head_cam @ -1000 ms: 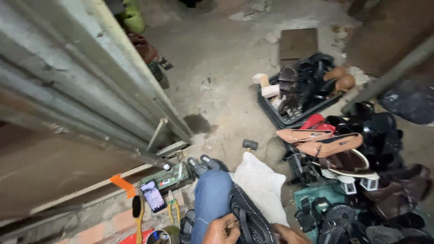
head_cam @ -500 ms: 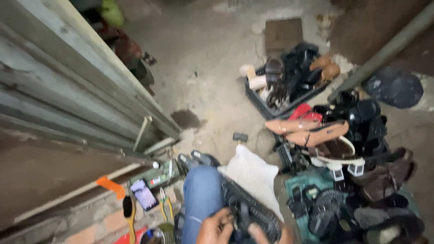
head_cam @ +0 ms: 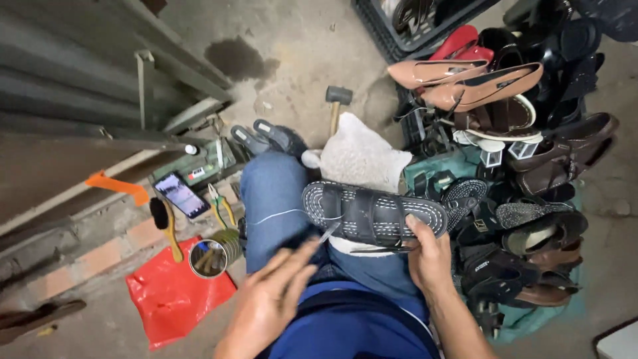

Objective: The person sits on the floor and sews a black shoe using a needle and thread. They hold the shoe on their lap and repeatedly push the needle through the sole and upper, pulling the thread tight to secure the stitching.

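Far to my left a red plastic bag (head_cam: 174, 296) is lying on the floor, with a brush (head_cam: 164, 223) on a wooden handle just above it and a smartphone (head_cam: 181, 195) with a lit screen resting on the brick ledge. Beside the phone, pliers (head_cam: 221, 207) with yellow-green handles are lying next to a round metal tin (head_cam: 211, 254) that is holding small tools.

My left hand (head_cam: 272, 302) is hovering over my blue-jeaned thigh (head_cam: 274, 206), fingers stretched out long and nearly straight, the grip loosely pinching a thin metal needle (head_cam: 328, 233) whose tip is pointing up toward the sandal; a pale thread (head_cam: 279, 215) is trailing across my jeans from there.

The black sandal (head_cam: 372, 211), white-stitched around the sole's edge, is lying sideways across my lap, upper side facing me, over a whitish cloth (head_cam: 362, 159) that is spreading past my knee. My right hand (head_cam: 428, 256) is grasping the sandal's right end, thumb pressing on the top of the sole, the fingers wrapped underneath where I cannot see them.

Beyond my knee a black-headed hammer (head_cam: 337, 100) is lying on the concrete floor (head_cam: 299, 40). To my right a heap of footwear is piling up: tan pointed pumps (head_cam: 465, 80), a red shoe (head_cam: 458, 43), brown leather shoes (head_cam: 558, 156) and black sandals (head_cam: 525, 226), all close against my right leg.
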